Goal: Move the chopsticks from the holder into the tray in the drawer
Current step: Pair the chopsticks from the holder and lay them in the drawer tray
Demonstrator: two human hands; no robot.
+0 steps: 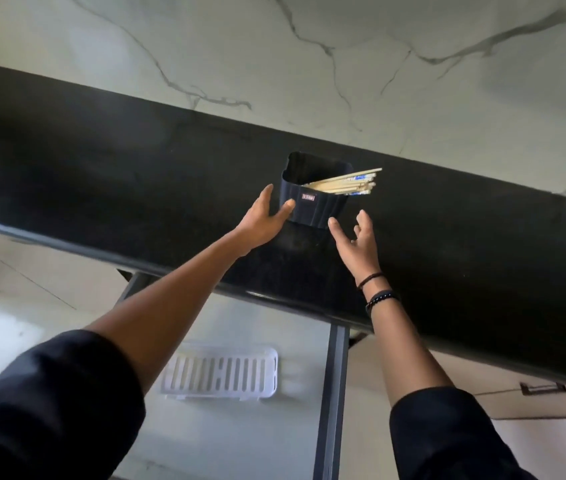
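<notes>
A dark square holder stands on the black counter, with a bundle of pale wooden chopsticks leaning out over its right rim. My left hand is spread beside the holder's left wall, thumb tip touching its front face. To the holder's lower right, my right hand is spread too, fingers apart and just short of the bottom corner. Below the counter edge, a white slotted tray lies in the pulled-out drawer.
The black counter runs diagonally under a white marble wall. Closed drawer fronts with recessed handles sit to the right and left of the pulled-out drawer. Dark sleeves and wrist bands cover my arms.
</notes>
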